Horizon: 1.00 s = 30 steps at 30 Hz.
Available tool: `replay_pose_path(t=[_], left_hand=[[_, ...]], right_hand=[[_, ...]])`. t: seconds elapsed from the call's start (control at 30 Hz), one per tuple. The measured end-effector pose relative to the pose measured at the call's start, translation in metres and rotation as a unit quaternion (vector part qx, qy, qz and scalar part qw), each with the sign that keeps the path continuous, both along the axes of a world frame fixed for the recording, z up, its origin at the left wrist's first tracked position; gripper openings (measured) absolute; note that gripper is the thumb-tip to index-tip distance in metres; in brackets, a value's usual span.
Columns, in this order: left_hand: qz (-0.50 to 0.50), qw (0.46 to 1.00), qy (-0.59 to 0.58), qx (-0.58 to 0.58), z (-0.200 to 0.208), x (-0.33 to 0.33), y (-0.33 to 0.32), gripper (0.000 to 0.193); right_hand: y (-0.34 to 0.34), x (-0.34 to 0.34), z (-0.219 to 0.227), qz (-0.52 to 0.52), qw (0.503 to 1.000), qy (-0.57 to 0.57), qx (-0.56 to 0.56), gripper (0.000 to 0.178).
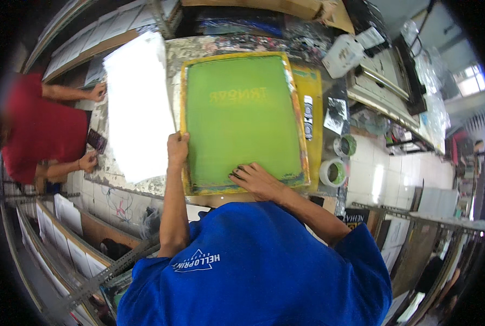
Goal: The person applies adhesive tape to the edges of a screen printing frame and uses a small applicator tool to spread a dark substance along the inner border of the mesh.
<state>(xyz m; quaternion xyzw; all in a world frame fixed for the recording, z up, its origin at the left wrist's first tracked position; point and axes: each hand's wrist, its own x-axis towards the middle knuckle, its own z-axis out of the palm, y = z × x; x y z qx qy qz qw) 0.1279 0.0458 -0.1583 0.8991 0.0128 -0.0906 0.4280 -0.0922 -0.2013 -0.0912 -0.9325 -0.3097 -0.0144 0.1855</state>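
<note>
A screen printing frame (242, 127) with green mesh and a worn yellow border lies in front of me on the table. Faint mirrored lettering shows on the mesh's upper part. My left hand (178, 149) is closed around the frame's left edge. Near the frame's front edge, my right hand (257, 181) rests on the mesh with its fingers apart, holding nothing. Left of the frame, close to my left hand, lies a stack of white sheets (137, 111). A yellow board (316, 130) partly shows from beneath the frame's right side.
Across the left side, a person in a red shirt (44, 125) has both hands by the sheets. Two tubs of green paste (334, 173) stand to the right, below a white jug (344, 56). Metal racks with boards (79, 233) flank me on both sides.
</note>
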Motion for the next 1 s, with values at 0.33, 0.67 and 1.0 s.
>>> replay_pose_path(t=[0.33, 0.67, 1.0], left_hand=[[0.016, 0.997, 0.013, -0.069, -0.007, 0.005, 0.005, 0.032], [0.041, 0.959, -0.279, 0.031, 0.050, -0.038, -0.040, 0.044], [-0.305, 0.911, -0.080, -0.266, 0.125, -0.088, -0.129, 0.037]], right_hand=[[-0.006, -0.011, -0.001, -0.056, 0.992, 0.057, 0.101, 0.052], [-0.154, -0.148, 0.032, -0.574, 0.815, 0.081, -0.021, 0.046], [-0.126, -0.086, 0.087, -0.459, 0.876, 0.107, 0.102, 0.029]])
